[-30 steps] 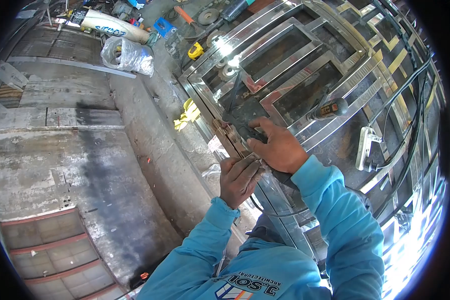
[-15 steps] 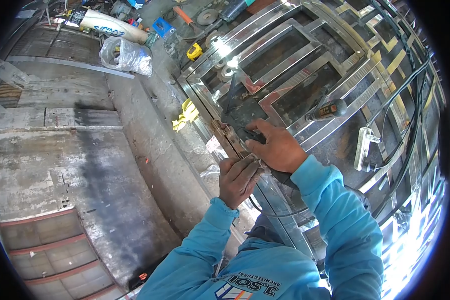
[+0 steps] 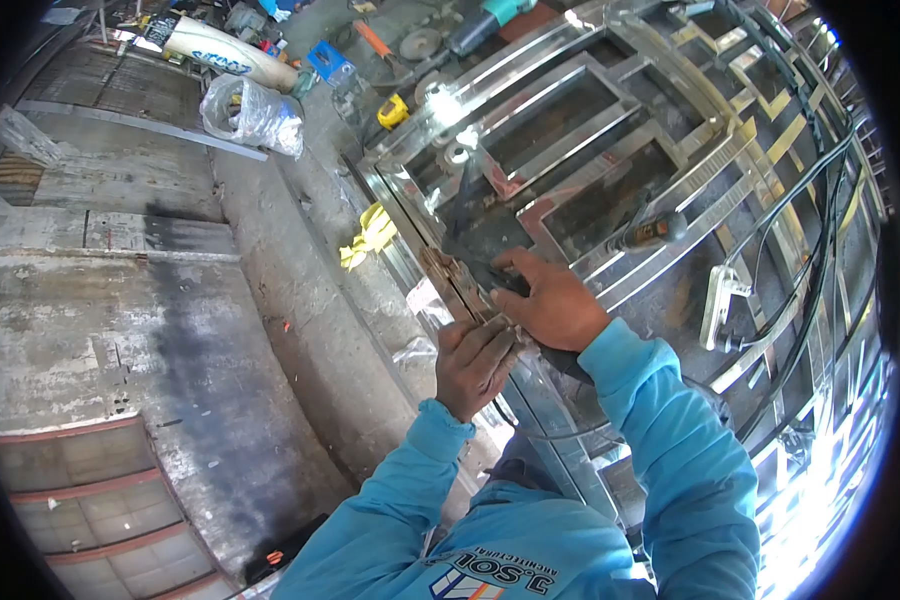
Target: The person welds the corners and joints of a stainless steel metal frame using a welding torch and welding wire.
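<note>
My left hand (image 3: 475, 368) has its fingers curled over the near corner of a shiny metal frame (image 3: 543, 420), beside a brownish metal piece (image 3: 450, 275) along the edge. What lies under those fingers is hidden. Just right of it, my right hand (image 3: 558, 306) is closed around a black object (image 3: 490, 277), mostly covered by the hand, so its kind does not show. The two hands almost touch. Beyond them lies a dark flat patch (image 3: 490, 232) on the metalwork. A dark cable (image 3: 560, 436) loops below my hands.
A dark power tool (image 3: 650, 232) stands on the frames to the right, near a white power strip (image 3: 715, 305) and black cables (image 3: 832, 200). Yellow cloth (image 3: 370, 237), a yellow tape measure (image 3: 392, 110) and a plastic bag (image 3: 255, 120) lie left and beyond. A teal-ended tool (image 3: 485, 25) is at top.
The view has shifted slightly. Both hands keep nearly the same place and hold at the frame's corner.
</note>
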The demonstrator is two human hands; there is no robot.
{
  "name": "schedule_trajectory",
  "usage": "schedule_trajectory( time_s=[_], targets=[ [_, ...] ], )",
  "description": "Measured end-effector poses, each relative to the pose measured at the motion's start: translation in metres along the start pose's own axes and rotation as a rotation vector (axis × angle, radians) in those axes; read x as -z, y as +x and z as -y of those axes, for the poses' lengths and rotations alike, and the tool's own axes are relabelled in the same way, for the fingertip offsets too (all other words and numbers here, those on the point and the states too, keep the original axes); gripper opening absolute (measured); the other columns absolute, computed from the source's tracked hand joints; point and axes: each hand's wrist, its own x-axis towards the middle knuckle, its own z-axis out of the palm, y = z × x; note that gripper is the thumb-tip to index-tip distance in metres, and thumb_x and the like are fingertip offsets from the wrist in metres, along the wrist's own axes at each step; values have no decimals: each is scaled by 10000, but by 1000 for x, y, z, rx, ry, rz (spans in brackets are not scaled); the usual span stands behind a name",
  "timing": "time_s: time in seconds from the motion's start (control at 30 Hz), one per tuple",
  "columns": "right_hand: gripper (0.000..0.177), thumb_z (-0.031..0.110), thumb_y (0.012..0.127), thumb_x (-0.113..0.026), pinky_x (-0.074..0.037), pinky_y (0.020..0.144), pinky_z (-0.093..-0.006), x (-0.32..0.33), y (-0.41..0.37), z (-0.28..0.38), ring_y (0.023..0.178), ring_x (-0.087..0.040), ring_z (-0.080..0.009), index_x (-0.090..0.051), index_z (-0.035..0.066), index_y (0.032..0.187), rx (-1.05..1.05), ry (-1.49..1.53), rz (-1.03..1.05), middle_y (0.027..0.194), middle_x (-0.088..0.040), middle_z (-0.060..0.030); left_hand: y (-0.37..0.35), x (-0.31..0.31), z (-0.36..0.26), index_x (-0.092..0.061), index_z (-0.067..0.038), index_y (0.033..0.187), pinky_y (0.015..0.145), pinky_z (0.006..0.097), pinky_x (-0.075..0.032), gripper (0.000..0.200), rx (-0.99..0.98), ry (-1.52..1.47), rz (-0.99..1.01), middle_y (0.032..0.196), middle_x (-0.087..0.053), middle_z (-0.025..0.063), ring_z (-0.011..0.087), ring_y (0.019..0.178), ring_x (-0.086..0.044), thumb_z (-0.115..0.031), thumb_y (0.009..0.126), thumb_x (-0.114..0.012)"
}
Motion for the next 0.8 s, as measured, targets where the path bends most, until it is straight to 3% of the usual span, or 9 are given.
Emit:
schedule_trajectory(
  time_s=[0.1,0.13,0.23,0.43,0.47,0.6,0.63,0.73,0.8],
  targets=[
    [594,299,920,-693,-510,974,-484,-4,3,-10,1104,-663,-454,-477,79,1429,94,-6,-77,1182,-666,-304,-1,6,6,-760,-95,1063,884,380,-484,307,-113,94,113,1128,-724,31,236,1058,-659,-122,775,-863],
    [614,310,922,-686,-509,976,-501,-7,2,-11,1109,-653,-481,-455,86,1445,127,17,-116,1176,-662,-322,7,7,2,-754,-83,1052,855,388,-490,316,-111,67,61,1105,-727,55,247,999,-663,-125,758,-860],
    [663,328,928,-686,-504,998,-499,-10,-3,-8,1148,-642,-483,-409,67,1470,29,63,-163,1230,-646,-325,7,8,0,-748,-67,1055,832,399,-498,331,-115,47,-3,1081,-731,72,263,946,-664,-119,744,-851],
    [715,325,945,-690,-496,1013,-480,0,-48,-13,1148,-646,-477,-348,55,1512,141,90,-157,1232,-649,-306,0,7,3,-750,-87,1069,879,394,-489,337,-119,17,-6,1117,-727,50,254,987,-657,-116,743,-831],
    [699,264,973,-674,-516,968,-446,12,-68,5,1084,-682,-394,-318,58,1539,132,114,-120,1194,-673,-262,0,8,2,-747,-82,1081,888,396,-487,352,-133,23,5,1127,-723,58,250,1008,-655,-118,741,-828],
    [688,206,1008,-643,-551,809,-411,45,-137,55,881,-699,-260,-272,63,1570,-120,285,-30,1069,-715,-202,-9,13,5,-728,-81,1129,897,426,-525,402,-240,102,41,1197,-694,71,300,1055,-648,-129,741,-824],
    [702,253,1020,-637,-552,782,-426,49,-154,58,832,-710,-298,-254,63,1576,-109,271,-79,1022,-712,-222,-18,11,8,-719,-71,1148,907,436,-528,427,-318,114,72,1214,-690,89,323,1073,-653,-119,734,-817],
    [595,409,1058,-543,-540,848,-468,45,-194,10,922,-711,-392,-390,43,1500,-16,118,-397,1016,-701,-272,-37,0,-11,-691,-48,1216,905,498,-537,478,-177,-108,-13,1186,-690,167,401,1036,-658,-83,746,-766],
    [559,475,1069,-483,-523,903,-492,49,-227,1,997,-696,-428,-509,30,1406,-55,95,-526,1047,-698,-290,-51,-18,-25,-670,-10,1216,893,484,-536,392,-110,-166,-13,1145,-694,187,407,1020,-656,-129,850,-744]
  ],
)
